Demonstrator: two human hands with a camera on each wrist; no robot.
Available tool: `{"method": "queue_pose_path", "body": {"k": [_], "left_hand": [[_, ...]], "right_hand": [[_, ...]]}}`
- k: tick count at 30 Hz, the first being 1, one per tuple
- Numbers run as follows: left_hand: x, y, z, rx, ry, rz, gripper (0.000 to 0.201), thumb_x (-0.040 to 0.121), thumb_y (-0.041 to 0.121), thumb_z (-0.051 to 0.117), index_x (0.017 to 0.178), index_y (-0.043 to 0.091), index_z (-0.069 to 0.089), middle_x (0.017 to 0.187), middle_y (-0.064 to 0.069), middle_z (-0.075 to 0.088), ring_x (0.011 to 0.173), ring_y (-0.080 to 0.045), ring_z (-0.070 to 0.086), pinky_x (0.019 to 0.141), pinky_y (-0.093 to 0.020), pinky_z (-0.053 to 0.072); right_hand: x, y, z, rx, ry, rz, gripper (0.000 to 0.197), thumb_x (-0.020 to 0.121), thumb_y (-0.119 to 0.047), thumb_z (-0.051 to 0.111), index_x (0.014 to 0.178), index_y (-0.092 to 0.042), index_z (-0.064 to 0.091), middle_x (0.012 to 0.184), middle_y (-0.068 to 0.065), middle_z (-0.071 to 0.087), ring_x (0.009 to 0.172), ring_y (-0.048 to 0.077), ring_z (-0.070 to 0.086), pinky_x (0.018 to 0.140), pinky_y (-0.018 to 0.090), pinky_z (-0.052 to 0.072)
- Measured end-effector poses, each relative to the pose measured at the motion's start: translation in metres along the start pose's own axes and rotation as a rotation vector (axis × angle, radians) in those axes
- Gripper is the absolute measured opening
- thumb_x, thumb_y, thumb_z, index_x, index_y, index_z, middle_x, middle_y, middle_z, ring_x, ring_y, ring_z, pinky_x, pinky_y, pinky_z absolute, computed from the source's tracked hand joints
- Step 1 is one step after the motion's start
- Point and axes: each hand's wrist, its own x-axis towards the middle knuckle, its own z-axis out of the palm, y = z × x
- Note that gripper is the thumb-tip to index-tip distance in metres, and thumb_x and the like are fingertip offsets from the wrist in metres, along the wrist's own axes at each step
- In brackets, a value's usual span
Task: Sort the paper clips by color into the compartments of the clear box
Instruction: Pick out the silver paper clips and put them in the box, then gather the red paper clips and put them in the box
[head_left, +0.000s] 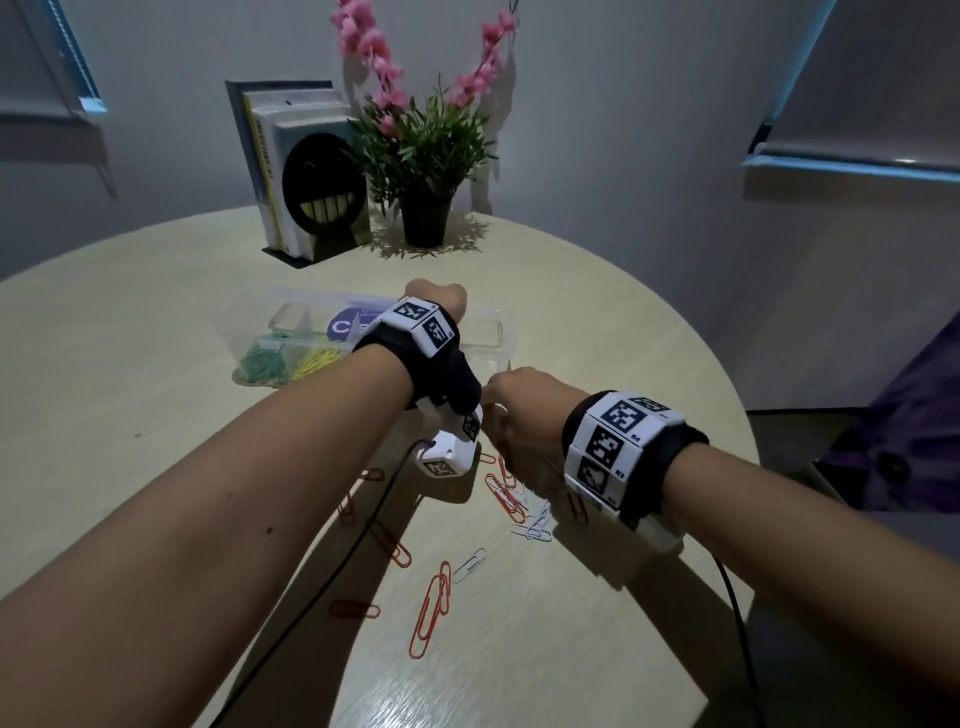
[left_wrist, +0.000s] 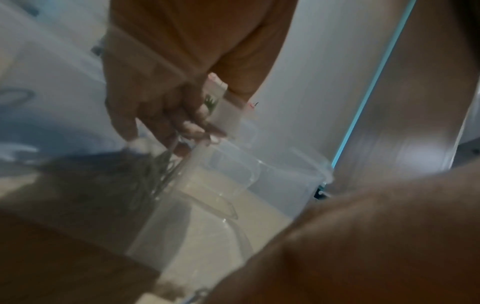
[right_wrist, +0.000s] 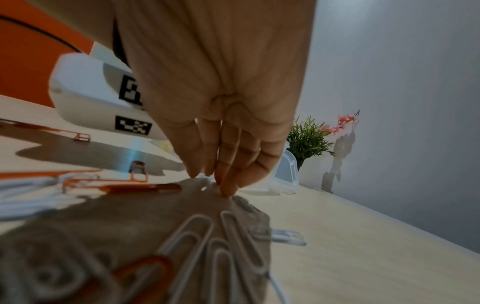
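The clear box (head_left: 488, 317) stands mid-table, with green clips (head_left: 265, 364) and yellow clips (head_left: 317, 358) in its left compartments. My left hand (head_left: 436, 293) hovers over the box's right part. In the blurred left wrist view its fingers (left_wrist: 179, 131) are bunched downward, pinching several pale paper clips (left_wrist: 163, 164) above a compartment (left_wrist: 285, 185). My right hand (head_left: 511, 410) reaches down in front of the box. Its straight fingertips (right_wrist: 226, 191) touch the table beside white clips (right_wrist: 197, 236). Red clips (head_left: 431, 608) and white clips (head_left: 535, 525) lie scattered near me.
A potted plant (head_left: 426, 218) and books in a smiley bookend (head_left: 311, 182) stand at the table's far edge. A black cable (head_left: 363, 530) trails from the left wrist camera (head_left: 449, 457) across the table. Purple cloth (head_left: 914, 415) lies off the right edge.
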Motion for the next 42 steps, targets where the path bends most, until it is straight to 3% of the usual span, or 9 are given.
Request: {"method": "queue_pose_path", "body": {"k": [3,6,12,20,24,28,34,38,42], "left_hand": [[-0.002,0.006,-0.002,-0.159,-0.019,-0.026,0.011,0.090,0.015,0.045,0.087,0.004,0.047,0.089,-0.010,0.052,0.080,-0.021,0.048,0.070,-0.028,0.042],[-0.026,0.020,-0.019,-0.475,0.017,-0.015,0.024,0.095,0.005,0.038,0.071,0.001,0.042,0.064,-0.009,0.044,0.059,-0.022,0.043,0.046,-0.021,0.035],[-0.080,-0.001,-0.088,-0.823,-0.105,-0.138,0.036,0.093,0.019,0.036,0.058,0.019,0.039,0.035,0.007,0.043,0.033,-0.007,0.046,0.054,-0.017,0.034],[-0.149,-0.067,-0.116,-1.086,-0.166,-0.380,0.015,0.071,0.008,0.049,0.061,0.016,0.042,0.042,0.006,0.044,0.045,-0.006,0.038,0.059,-0.019,0.036],[-0.164,-0.088,-0.110,-1.198,-0.157,-0.447,0.027,0.090,0.014,0.045,0.063,0.015,0.042,0.046,0.005,0.044,0.051,-0.007,0.036,0.060,-0.020,0.035],[-0.175,-0.094,-0.103,-1.216,-0.175,-0.493,0.027,0.091,0.014,0.044,0.064,0.015,0.041,0.056,0.006,0.042,0.053,-0.007,0.035,0.061,-0.020,0.034],[-0.191,-0.097,-0.100,-1.265,-0.158,-0.504,0.027,0.093,0.013,0.042,0.066,0.013,0.044,0.064,0.004,0.045,0.058,-0.008,0.041,0.063,-0.021,0.037],[-0.201,-0.100,-0.098,-1.313,-0.160,-0.492,0.030,0.096,0.014,0.036,0.072,0.010,0.052,0.073,-0.002,0.056,0.068,-0.013,0.054,0.066,-0.025,0.043],[-0.210,-0.098,-0.091,-1.319,-0.187,-0.494,0.032,0.098,0.014,0.032,0.076,0.006,0.053,0.083,-0.008,0.059,0.085,-0.019,0.059,0.089,-0.028,0.041]], "right_hand": [[0.004,-0.003,0.000,-0.004,0.026,0.012,0.025,0.091,-0.010,0.048,0.112,-0.004,0.061,0.115,0.018,0.062,0.107,0.034,0.058,0.079,0.032,0.042],[0.005,-0.008,-0.001,0.012,0.040,0.033,0.024,0.091,-0.011,0.049,0.110,-0.005,0.062,0.116,0.018,0.061,0.108,0.034,0.057,0.080,0.033,0.042],[0.004,-0.013,0.000,0.025,0.056,0.071,0.023,0.089,-0.010,0.052,0.107,-0.004,0.065,0.115,0.017,0.065,0.110,0.034,0.057,0.086,0.034,0.046],[-0.018,-0.027,0.000,0.072,0.114,0.126,0.017,0.085,-0.012,0.061,0.098,-0.002,0.067,0.107,0.017,0.067,0.101,0.033,0.061,0.076,0.029,0.044],[-0.046,-0.031,-0.007,0.176,0.110,0.135,0.024,0.084,-0.007,0.060,0.107,-0.007,0.068,0.111,0.012,0.066,0.098,0.022,0.059,0.074,0.021,0.042],[-0.076,-0.046,0.001,0.209,0.013,0.048,0.025,0.084,-0.012,0.064,0.109,-0.011,0.069,0.106,0.010,0.069,0.085,0.011,0.054,0.070,0.017,0.041],[-0.086,-0.072,0.022,0.132,-0.037,-0.013,0.023,0.083,-0.010,0.065,0.106,-0.009,0.069,0.107,0.010,0.070,0.102,0.024,0.062,0.082,0.024,0.044],[-0.087,-0.076,0.025,0.041,-0.035,0.011,0.021,0.088,-0.007,0.057,0.107,-0.003,0.064,0.113,0.013,0.065,0.108,0.028,0.057,0.075,0.024,0.037],[-0.094,-0.079,0.025,0.019,-0.003,0.021,0.018,0.090,-0.012,0.054,0.103,-0.001,0.061,0.109,0.016,0.064,0.104,0.030,0.056,0.071,0.027,0.037]]}}
